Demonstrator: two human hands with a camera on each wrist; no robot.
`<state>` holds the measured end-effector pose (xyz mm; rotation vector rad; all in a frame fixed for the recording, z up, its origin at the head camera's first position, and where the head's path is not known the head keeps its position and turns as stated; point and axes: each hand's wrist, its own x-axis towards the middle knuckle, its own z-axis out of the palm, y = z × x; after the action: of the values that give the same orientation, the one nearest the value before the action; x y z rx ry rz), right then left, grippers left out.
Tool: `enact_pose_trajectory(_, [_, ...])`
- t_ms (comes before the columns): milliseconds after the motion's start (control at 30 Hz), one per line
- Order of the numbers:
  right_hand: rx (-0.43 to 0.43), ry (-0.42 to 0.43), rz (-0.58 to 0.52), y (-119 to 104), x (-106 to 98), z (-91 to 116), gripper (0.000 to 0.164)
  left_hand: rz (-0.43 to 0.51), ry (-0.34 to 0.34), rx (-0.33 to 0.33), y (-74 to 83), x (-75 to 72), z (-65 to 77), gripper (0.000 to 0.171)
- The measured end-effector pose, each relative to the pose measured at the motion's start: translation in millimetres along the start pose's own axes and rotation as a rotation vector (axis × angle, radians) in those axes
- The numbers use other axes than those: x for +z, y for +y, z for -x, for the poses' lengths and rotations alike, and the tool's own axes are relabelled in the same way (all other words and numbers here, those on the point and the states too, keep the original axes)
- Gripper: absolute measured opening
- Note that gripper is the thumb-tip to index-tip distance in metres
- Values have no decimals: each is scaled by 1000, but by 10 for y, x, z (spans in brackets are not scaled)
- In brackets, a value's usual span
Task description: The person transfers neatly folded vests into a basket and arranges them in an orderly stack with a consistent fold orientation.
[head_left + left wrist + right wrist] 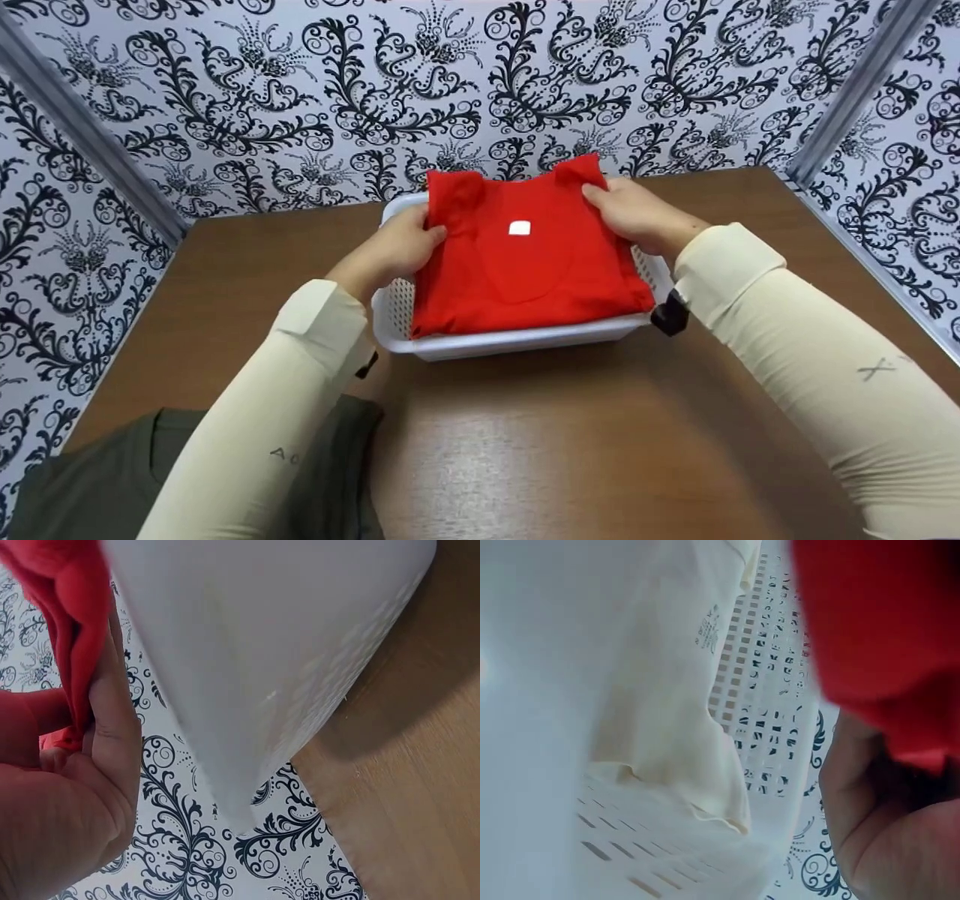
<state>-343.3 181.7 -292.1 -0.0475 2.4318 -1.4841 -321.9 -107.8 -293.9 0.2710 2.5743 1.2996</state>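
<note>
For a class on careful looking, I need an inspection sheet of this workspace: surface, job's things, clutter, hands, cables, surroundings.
Surface: brown wood-look table, with glare near its front.
Job's things: red garment with a small white patch, held over a white basket with perforated sides; cream cloth inside the basket.
Clutter: dark green garment at lower left, partly hidden by the left sleeve.
Hands: left hand and right hand pinch opposite sides of the red garment.
Cables: nothing seen.
Surroundings: white walls with black scrollwork; grey corner strips.
</note>
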Motion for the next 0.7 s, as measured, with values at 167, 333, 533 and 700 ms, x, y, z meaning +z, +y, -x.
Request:
enact_pose_trajectory(167, [-25, 13, -8, -19, 7, 9, 35, 35, 21, 5, -7, -3, 1, 27])
enact_pose_trajectory(333, [-5, -33, -8, 40, 62, -18, 34, 66, -13, -24, -52, 38, -9, 28])
enact_pose_trajectory(533, [6, -56, 68, 143, 105, -76, 34, 9, -42, -85, -114, 130, -57, 28])
enact_pose_trajectory(700, [17, 6, 142, 235, 108, -138, 32, -86, -29, -95, -181, 196, -115, 28])
